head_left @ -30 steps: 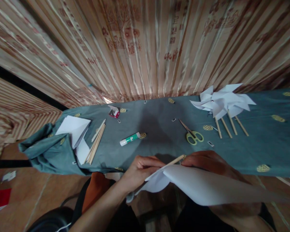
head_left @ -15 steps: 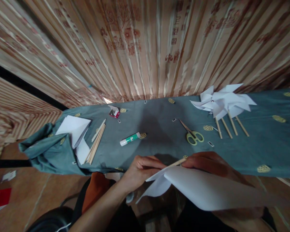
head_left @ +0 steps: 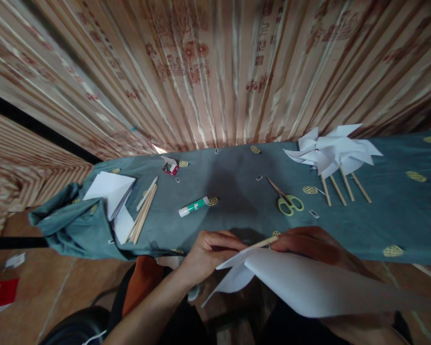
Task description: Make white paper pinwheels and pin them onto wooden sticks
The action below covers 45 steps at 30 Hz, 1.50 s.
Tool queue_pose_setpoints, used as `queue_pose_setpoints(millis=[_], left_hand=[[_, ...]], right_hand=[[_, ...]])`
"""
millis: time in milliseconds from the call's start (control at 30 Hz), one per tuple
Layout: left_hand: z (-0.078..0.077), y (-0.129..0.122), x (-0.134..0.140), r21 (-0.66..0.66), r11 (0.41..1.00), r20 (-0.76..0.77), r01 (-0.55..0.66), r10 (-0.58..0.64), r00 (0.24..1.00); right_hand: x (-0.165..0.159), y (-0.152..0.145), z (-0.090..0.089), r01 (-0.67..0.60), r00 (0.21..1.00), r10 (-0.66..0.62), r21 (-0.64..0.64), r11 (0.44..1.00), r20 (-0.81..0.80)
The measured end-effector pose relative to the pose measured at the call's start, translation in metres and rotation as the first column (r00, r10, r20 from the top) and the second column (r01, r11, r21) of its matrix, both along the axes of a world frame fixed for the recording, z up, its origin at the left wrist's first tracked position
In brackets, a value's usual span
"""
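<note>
Here both hands, left (head_left: 210,251) and right (head_left: 311,244), pinch the wooden stick (head_left: 263,243) above white paper (head_left: 309,282).

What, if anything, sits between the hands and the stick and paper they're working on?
Nothing visible. The left hand and right hand are both already on the wooden stick and the white paper sheet. Scissors and glue stick lie apart, farther back on the table.
</note>
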<state>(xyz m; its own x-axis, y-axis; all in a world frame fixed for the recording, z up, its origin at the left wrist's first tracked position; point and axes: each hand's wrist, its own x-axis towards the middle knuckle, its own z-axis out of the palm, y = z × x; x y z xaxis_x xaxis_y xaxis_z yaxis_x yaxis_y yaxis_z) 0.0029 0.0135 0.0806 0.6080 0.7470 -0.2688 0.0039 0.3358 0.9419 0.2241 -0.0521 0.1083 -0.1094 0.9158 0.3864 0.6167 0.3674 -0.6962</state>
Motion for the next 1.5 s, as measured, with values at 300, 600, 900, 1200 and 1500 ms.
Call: queue_pose_setpoints(millis=[300, 600, 900, 1200, 1500], left_hand=[[-0.001, 0.000, -0.001, 0.002, 1.000, -0.010, 0.002, -0.002, 1.000], [-0.004, 0.001, -0.001, 0.027, 1.000, 0.013, 0.009, -0.009, 1.000], [-0.002, 0.001, 0.000, 0.009, 1.000, -0.016, -0.013, 0.013, 1.000], [-0.018, -0.003, 0.002, -0.014, 0.995, -0.099, -0.103, 0.101, 0.990], [-0.036, -0.011, 0.007, -0.256, 0.917, 0.030, -0.306, 0.324, 0.946]], right_hand=[[0.013, -0.001, -0.005, -0.087, 0.996, 0.088, -0.038, 0.996, 0.029], [0.011, -0.007, -0.012, -0.007, 1.000, 0.007, 0.040, 0.999, 0.001], [-0.001, -0.006, -0.007, 0.046, 0.985, -0.048, -0.016, 0.999, -0.168], [-0.014, 0.024, -0.018, 0.134, 0.819, -0.334, -0.411, 0.902, -0.466], [-0.018, 0.030, -0.022, 0.093, 0.804, -0.303, -0.395, 0.914, -0.511]])
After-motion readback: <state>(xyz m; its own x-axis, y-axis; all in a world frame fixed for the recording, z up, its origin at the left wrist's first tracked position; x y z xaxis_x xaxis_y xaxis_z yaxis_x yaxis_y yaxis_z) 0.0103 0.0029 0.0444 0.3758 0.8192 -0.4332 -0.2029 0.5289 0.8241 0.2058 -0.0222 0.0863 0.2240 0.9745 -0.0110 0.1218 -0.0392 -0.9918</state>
